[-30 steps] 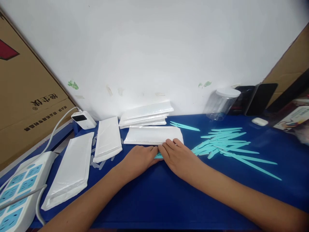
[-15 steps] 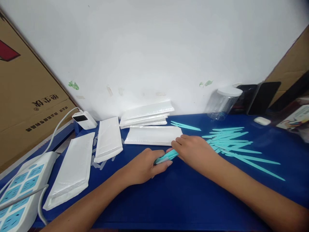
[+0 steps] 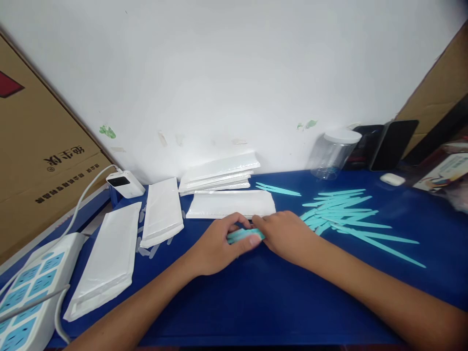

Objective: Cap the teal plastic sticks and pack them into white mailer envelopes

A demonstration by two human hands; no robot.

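My left hand [image 3: 219, 244] is closed around a bundle of thin turquoise strips [image 3: 242, 235], its thumb across the near side. At the bundle's right end, the fingers of my right hand [image 3: 281, 233] are closed on the strips and hide that end. A loose pile of long, tapered turquoise strips [image 3: 340, 209] lies to the right, partly behind my right forearm. Further back, a couple of the same strips [image 3: 278, 189] lie side by side. Just behind my hands is a white padded envelope [image 3: 230, 204], lying flat on the blue table [image 3: 256, 302].
More white envelopes lie stacked [image 3: 219, 171] at the wall and singly [image 3: 106, 253] on the left, near small translucent pieces [image 3: 144, 252]. A power strip [image 3: 31, 292], white device [image 3: 125, 184], clear jar [image 3: 334, 153], dark phone [image 3: 393, 145] and small white case [image 3: 392, 179] stand around the edges.
My left fingers have shifted and arch higher over the bundle, which now lies more level. My right hand has come slightly lower and closer to my left. The view has shifted a little.
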